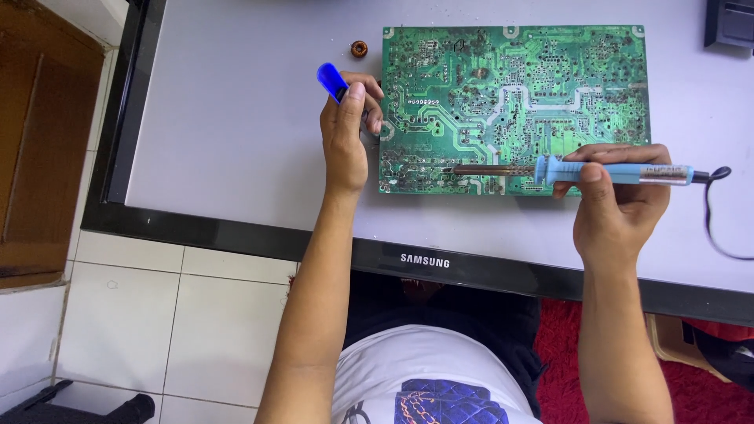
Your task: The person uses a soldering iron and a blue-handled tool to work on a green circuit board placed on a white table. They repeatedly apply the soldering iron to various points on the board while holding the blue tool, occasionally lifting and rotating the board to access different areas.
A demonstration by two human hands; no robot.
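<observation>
The work in hand looks like soldering on the underside of a green circuit board [514, 106], which lies flat, solder side up, on the pale back of a large flat screen panel [236, 118] used as a bench. The right hand [620, 208] is curled firmly round the light blue handle of a soldering iron [581, 170], thumb on the near side and fingers over the top, holding it almost level, with the metal tip reaching left across the board's near edge to a point low and left of centre. The left hand [345, 129] is closed round a blue tool [331, 80], perhaps a desoldering pump, though only its blue end shows above the fingers; this hand rests just off the board's left edge, its knuckles touching or nearly touching that edge. To do this well, I would judge that the iron's tip should sit steadily on a single joint without sliding onto neighbouring tracks, while the left hand stays braced on the panel. The joint lies well apart from the right hand, a full shaft away, and nearer to the left hand. A small copper coil [359, 49] sits beyond the board's far left corner
</observation>
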